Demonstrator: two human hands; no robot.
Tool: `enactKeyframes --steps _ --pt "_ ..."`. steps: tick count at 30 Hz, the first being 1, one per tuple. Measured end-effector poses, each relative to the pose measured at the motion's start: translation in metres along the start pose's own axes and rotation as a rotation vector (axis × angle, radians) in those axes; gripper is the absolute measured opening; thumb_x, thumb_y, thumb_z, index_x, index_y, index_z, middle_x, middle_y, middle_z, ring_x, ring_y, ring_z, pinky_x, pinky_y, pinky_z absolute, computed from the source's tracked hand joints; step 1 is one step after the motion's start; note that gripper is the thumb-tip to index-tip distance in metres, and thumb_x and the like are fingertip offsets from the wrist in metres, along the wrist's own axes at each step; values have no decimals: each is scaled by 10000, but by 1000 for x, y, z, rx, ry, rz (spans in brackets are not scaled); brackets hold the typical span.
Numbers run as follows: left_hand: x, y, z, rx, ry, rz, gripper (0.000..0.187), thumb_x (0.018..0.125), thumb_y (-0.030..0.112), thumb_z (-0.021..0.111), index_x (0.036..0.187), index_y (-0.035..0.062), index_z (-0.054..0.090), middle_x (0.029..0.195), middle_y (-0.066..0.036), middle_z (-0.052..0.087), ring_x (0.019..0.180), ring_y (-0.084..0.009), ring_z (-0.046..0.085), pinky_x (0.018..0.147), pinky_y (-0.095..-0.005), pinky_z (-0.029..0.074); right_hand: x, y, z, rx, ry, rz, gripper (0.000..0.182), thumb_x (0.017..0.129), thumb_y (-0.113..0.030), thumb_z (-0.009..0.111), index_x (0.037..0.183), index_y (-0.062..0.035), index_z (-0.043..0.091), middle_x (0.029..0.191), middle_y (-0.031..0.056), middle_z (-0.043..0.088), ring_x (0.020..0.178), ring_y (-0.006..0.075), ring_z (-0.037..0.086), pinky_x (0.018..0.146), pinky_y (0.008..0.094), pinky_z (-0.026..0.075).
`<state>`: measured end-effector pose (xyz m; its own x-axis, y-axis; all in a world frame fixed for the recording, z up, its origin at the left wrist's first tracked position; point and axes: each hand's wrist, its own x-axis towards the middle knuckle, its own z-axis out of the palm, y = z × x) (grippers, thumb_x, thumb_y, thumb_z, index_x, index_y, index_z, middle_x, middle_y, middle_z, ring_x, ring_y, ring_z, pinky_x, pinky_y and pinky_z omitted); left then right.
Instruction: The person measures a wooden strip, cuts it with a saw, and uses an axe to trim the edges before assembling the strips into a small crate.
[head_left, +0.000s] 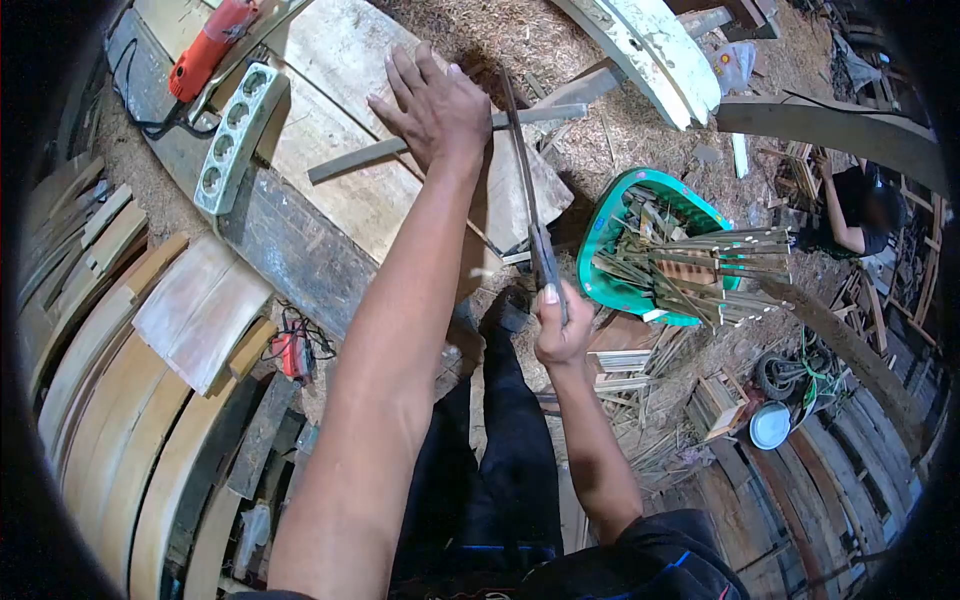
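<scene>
My left hand (435,105) lies spread over a narrow wooden strip (350,162), pressing it against the workbench top (335,215). The strip runs out past the bench's edge on the right. My right hand (565,325) is wrapped round the handle of a handsaw (522,160). Its long thin blade points away from me and crosses the overhanging part of the strip, just to the right of my left hand. The saw's teeth are too small to make out.
Right of the bench stands a green basket (590,265) full of wood offcuts. A white power strip (237,135) and a red power tool (210,50) lie on the bench's left. Curved boards (165,460) are stacked lower left. Another person (850,215) is at far right.
</scene>
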<state>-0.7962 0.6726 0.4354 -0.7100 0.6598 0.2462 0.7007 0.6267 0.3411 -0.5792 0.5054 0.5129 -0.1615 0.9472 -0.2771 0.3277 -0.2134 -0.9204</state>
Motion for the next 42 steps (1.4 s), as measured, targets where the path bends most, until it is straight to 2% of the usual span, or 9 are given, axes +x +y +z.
enactKeyframes --steps 6,11,16,20,22,25,30,35,42 --pt "7 7 -6 -38 -99 -75 545 912 251 432 1430 96 362 1572 -173 245 1489 -308 151 1160 -632 16 21 -15 11 -24 17 31 322 927 -252 547 698 -25 542 540 9 437 497 88 428 465 285 334" --pt "10 9 -4 -3 -102 -70 533 927 279 430 1425 101 369 1571 -172 248 1487 -313 155 1158 -639 22 10 -26 -8 7 5 54 327 928 -251 547 696 -21 546 526 10 427 484 95 423 454 295 326" --pt "6 6 -6 36 -76 -43 536 919 283 471 1415 98 386 1546 -150 274 1468 -296 208 1148 -630 81 59 -43 -3 -113 -39 73 305 915 -243 558 718 -10 569 536 26 479 531 101 509 485 277 381" --pt "13 6 -1 54 -56 -48 530 920 270 478 1416 106 385 1544 -150 280 1463 -297 223 1149 -624 88 -1 -10 -18 -96 -13 -2 316 937 -246 549 723 -14 569 546 21 484 538 95 499 490 279 374" --pt "7 7 -3 64 -56 -38 530 922 271 479 1418 111 385 1546 -150 278 1463 -295 224 1150 -621 89 21 -29 -17 -66 -39 58 321 939 -255 551 723 -18 572 547 23 481 536 92 490 488 283 369" --pt "8 8 -12 27 -204 -74 521 967 311 401 1448 123 333 1590 -154 205 1501 -295 103 1159 -642 11 55 -34 -3 -36 -42 103 319 941 -258 556 723 -25 567 542 14 452 529 80 440 478 296 343" --pt "10 8 -6 68 -77 -44 547 942 301 453 1446 116 348 1566 -153 244 1476 -309 183 1157 -621 52 4 -36 -13 -21 -10 93 329 938 -278 546 756 -7 589 543 1 435 527 77 426 480 285 341" --pt "5 7 -8 45 -135 -54 539 948 301 437 1445 111 354 1567 -165 242 1482 -305 169 1159 -622 38 61 -35 -2 -6 -35 145 386 942 -289 548 657 -35 494 546 -18 426 521 65 399 471 278 305" --pt "8 5 -5 69 -132 -12 578 939 322 438 1466 100 357 1584 -182 211 1492 -309 138 1170 -604 18 45 -40 1 69 -41 166 376 948 -252 497 637 -40 481 558 -18 440 532 67 402 478 272 300"
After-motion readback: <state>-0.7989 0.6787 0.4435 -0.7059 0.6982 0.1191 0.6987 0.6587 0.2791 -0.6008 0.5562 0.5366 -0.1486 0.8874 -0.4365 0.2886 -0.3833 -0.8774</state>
